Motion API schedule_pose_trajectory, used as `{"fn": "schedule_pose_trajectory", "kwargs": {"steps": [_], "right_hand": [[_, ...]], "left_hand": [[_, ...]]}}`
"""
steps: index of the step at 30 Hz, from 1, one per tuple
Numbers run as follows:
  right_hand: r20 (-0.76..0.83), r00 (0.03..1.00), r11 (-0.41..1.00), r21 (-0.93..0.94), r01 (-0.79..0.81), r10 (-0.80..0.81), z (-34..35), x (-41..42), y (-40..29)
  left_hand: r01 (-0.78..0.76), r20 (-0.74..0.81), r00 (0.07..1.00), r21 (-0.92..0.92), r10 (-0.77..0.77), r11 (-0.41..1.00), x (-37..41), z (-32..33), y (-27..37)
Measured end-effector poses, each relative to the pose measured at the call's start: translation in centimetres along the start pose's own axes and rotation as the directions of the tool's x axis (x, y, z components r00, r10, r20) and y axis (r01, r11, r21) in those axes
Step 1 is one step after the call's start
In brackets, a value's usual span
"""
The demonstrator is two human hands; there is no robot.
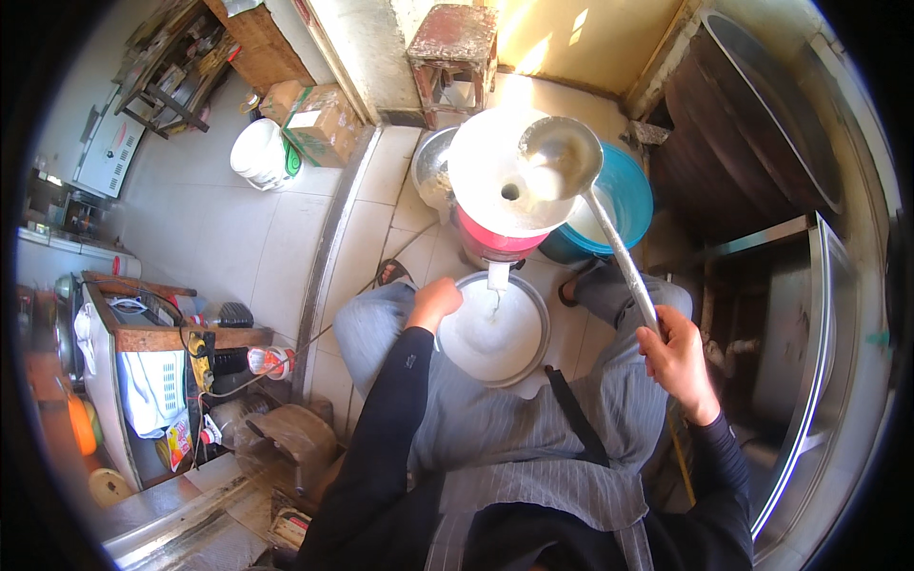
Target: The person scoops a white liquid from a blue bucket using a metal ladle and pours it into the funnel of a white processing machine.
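My right hand [671, 357] grips the long handle of a metal ladle [560, 157]. The ladle's bowl is over the white hopper [475, 168] of a grinding machine with a pink-red body [500, 235], beside the hopper's round centre hole. A white spout [498, 275] comes out of the machine's front above a metal pot [545, 321]. White liquid [493, 342] fills much of that pot, and a thin stream seems to fall into it. My left hand [437, 303] is curled over the pot's left rim; its fingertips are hidden.
A blue bucket [632, 193] stands right of the machine, a metal bowl [432, 160] left of it. Behind is a worn wooden stool [453, 36]. A metal-framed stand [814, 357] flanks my right. A cable [307, 350] crosses the door sill [335, 221] near my left leg.
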State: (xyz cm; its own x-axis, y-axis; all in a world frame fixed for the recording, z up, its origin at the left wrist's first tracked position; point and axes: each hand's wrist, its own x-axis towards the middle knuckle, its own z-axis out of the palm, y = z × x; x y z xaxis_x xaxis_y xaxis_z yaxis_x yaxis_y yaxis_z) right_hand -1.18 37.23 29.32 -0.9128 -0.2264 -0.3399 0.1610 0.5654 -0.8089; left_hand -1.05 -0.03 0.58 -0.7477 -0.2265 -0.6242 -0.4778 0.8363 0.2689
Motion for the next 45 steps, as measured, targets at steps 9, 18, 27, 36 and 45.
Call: {"fn": "schedule_pose_trajectory", "kwargs": {"steps": [9, 18, 27, 36, 45], "right_hand": [[-0.104, 0.945, 0.902, -0.344, 0.259, -0.311, 0.5, -0.4, 3.0], [0.039, 0.995, 0.725, 0.683, -0.093, 0.091, -1.7, 0.5, 2.9], [-0.075, 0.936, 0.684, -0.703, 0.196, -0.345, -5.2, 17.6, 16.0], [0.081, 0.973, 0.161, -0.98, 0.117, -0.218, 2.4, 36.0, 22.6], [0.191, 0.981, 0.212, -0.958, 0.193, -0.031, 4.0, 38.6, 25.3]], "left_hand": [[-0.064, -0.022, 0.998, -0.023, 0.064, 0.998, -0.1, -0.2, 0.7], [-0.164, -0.098, 0.983, -0.061, 0.157, 0.985, -1.5, -1.5, 2.1], [-0.273, -0.168, 0.953, -0.125, 0.251, 0.954, -2.1, -2.5, 3.0], [-0.144, -0.067, 0.988, -0.079, 0.138, 0.986, -1.9, -3.0, 2.7], [-0.156, -0.026, 0.988, -0.057, 0.154, 0.986, -1.4, -3.0, 3.7]]}}
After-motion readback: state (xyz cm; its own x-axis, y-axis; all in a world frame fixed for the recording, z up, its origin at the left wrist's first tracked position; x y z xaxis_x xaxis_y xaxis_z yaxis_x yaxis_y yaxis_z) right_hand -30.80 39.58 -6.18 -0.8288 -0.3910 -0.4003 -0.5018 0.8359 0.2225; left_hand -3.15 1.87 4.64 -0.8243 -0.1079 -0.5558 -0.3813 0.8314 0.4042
